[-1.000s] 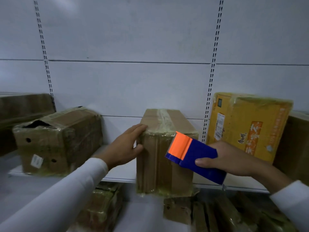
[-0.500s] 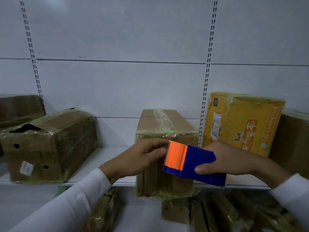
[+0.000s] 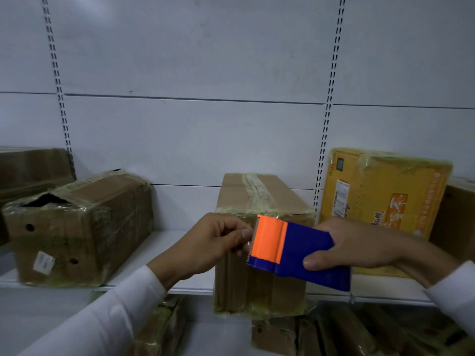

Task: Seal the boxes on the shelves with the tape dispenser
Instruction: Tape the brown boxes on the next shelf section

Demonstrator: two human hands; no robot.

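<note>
White shelf (image 3: 159,253), right hand (image 3: 359,247) gripping tape dispenser (image 3: 295,253), left hand (image 3: 208,242) seemingly pinching its tape end.

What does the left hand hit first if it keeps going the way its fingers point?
The left hand points right, fingertips at the toothed orange end of the tape dispenser, so it likely meets that first. The middle box lies just behind; depth is unclear.

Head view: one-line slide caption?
Right hand grips blue-and-orange tape dispenser; left hand pinches at its toothed edge before taped brown cardboard box.
</note>
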